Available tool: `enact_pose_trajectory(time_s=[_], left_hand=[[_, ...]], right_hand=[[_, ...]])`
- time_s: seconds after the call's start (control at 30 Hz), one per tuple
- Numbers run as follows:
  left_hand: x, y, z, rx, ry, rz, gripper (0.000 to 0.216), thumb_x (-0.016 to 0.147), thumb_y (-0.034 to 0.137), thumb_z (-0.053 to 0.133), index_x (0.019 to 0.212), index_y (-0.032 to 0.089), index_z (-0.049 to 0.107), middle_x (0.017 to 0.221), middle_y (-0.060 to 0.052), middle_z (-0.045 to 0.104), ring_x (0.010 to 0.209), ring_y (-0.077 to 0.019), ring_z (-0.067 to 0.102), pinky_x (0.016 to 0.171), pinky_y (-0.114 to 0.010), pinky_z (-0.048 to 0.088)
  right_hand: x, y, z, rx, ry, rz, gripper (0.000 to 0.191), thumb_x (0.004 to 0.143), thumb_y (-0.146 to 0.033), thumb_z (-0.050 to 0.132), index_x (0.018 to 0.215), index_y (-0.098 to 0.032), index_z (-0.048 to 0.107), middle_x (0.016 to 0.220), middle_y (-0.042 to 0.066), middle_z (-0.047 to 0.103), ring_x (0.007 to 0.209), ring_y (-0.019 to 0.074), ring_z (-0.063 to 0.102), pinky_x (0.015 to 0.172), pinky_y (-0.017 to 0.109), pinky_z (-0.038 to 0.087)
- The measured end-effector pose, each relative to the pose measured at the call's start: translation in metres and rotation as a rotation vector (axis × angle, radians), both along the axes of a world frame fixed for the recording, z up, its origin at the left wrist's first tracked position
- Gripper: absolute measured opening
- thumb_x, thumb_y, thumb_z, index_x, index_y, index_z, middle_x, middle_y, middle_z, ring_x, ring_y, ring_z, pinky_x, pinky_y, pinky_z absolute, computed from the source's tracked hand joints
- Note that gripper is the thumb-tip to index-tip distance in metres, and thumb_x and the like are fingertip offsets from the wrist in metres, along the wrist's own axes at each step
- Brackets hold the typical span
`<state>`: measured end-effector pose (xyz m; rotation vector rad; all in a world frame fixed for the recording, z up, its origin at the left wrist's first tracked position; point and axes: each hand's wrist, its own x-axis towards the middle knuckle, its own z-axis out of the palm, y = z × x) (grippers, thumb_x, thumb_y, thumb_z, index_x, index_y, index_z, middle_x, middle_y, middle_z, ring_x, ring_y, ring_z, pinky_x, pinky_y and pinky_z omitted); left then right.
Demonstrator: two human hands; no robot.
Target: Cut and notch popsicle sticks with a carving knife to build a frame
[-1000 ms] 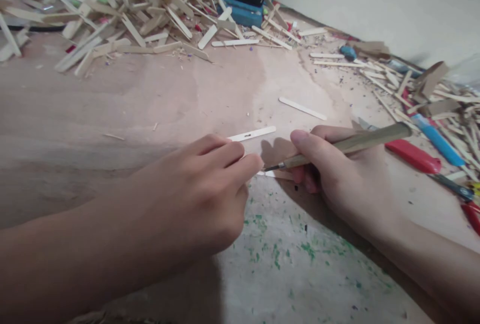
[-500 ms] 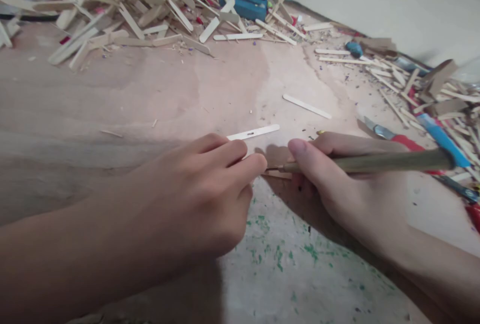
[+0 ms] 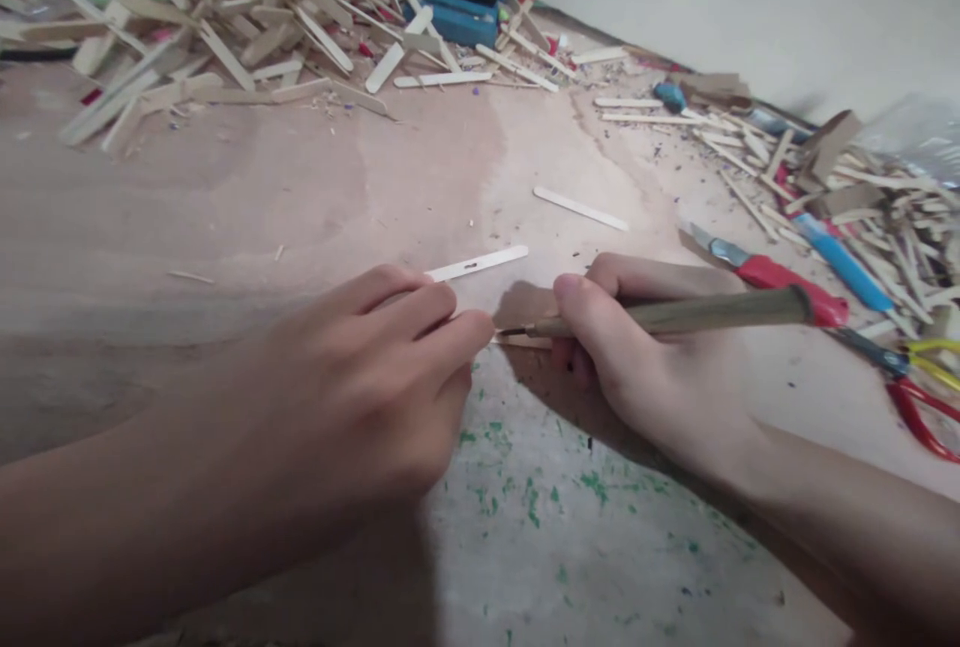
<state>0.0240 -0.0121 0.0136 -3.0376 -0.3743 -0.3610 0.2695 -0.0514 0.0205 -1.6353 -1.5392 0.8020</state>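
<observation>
My left hand (image 3: 382, 367) is closed, its fingertips pinching a wooden craft stick (image 3: 525, 343) down against the table; most of this stick is hidden under the fingers. In my right hand (image 3: 622, 347) is a wooden-handled awl (image 3: 720, 317), gripped like a pencil. Its thin metal tip points left and meets the stick right beside my left fingertip. Just beyond the left knuckles lies another craft stick (image 3: 495, 259) with a small dark slot in it, its near end covered by the hand.
A plain craft stick (image 3: 581, 209) lies farther back. A cutter with a red handle (image 3: 787, 287), scissors (image 3: 919, 407) and a blue cutter (image 3: 847, 262) are at right. Heaped sticks (image 3: 247, 17) fill the back left, beside a dark object in a blue stand (image 3: 457, 17).
The whole view has shifted, so everything appears farther left and more of the scissors shows. Both hands keep their grips, and the awl tip stays by the left fingertip.
</observation>
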Motion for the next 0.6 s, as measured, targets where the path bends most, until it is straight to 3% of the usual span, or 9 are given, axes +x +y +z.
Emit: enact_pose_trajectory(time_s=[0.17,0.27,0.37,0.43,0.5,0.57,0.6], left_hand=[[0.002,-0.001,0.000,-0.028,-0.032,0.013,0.037,0.107,-0.002,0.051,0.089,0.016,0.078,0.102,-0.009,0.078,0.096,-0.0304,0.072,0.090,-0.049,0.063],[0.002,-0.002,0.000,-0.040,-0.013,0.058,0.037,0.105,-0.003,0.054,0.083,0.018,0.075,0.102,-0.006,0.078,0.099,-0.0282,0.071,0.095,-0.046,0.061],[0.000,0.001,0.001,-0.034,-0.009,0.004,0.035,0.107,-0.002,0.054,0.086,0.018,0.075,0.102,-0.006,0.078,0.097,-0.0279,0.071,0.091,-0.045,0.061],[-0.001,0.004,0.002,-0.036,-0.015,-0.015,0.037,0.109,-0.001,0.053,0.087,0.018,0.075,0.101,-0.006,0.078,0.094,-0.0271,0.071,0.088,-0.043,0.061],[0.000,0.007,0.002,-0.025,-0.044,-0.013,0.040,0.109,-0.001,0.051,0.086,0.018,0.077,0.100,-0.005,0.078,0.090,-0.0255,0.070,0.084,-0.042,0.061],[0.000,0.009,0.000,-0.008,-0.079,-0.025,0.041,0.108,0.000,0.050,0.089,0.018,0.081,0.101,-0.006,0.080,0.086,-0.0245,0.071,0.082,-0.041,0.062],[0.001,0.010,-0.001,0.006,-0.095,-0.026,0.040,0.108,0.001,0.051,0.092,0.017,0.084,0.102,-0.007,0.081,0.086,-0.0247,0.072,0.082,-0.041,0.063]], right_hand=[[0.002,0.008,0.001,-0.082,0.198,-0.040,0.051,0.108,-0.032,0.077,0.057,-0.025,0.070,0.049,-0.002,0.060,0.045,0.0115,0.049,0.044,0.029,0.033],[0.006,0.011,0.001,-0.147,0.293,-0.008,0.031,0.104,-0.032,0.082,0.073,-0.026,0.080,0.055,-0.003,0.066,0.043,0.0112,0.046,0.042,0.030,0.029],[0.013,0.009,0.000,-0.121,0.346,-0.011,0.016,0.094,-0.031,0.097,0.083,-0.027,0.086,0.067,-0.003,0.074,0.050,0.0117,0.051,0.048,0.029,0.036],[0.020,0.006,0.000,-0.120,0.348,0.033,0.027,0.096,-0.055,0.099,0.093,-0.030,0.091,0.076,-0.001,0.078,0.058,0.0144,0.057,0.055,0.031,0.043],[0.026,0.003,0.004,-0.119,0.311,0.106,0.054,0.107,-0.082,0.074,0.106,-0.032,0.096,0.087,0.004,0.080,0.074,0.0201,0.068,0.068,0.034,0.054],[0.026,0.003,0.012,-0.047,0.231,0.151,0.070,0.118,-0.082,0.051,0.103,-0.032,0.097,0.104,0.008,0.081,0.096,0.0246,0.075,0.082,0.038,0.060],[0.023,0.004,0.017,0.011,0.210,0.147,0.070,0.121,-0.077,0.049,0.094,-0.032,0.095,0.110,0.008,0.080,0.103,0.0254,0.075,0.088,0.038,0.061]])
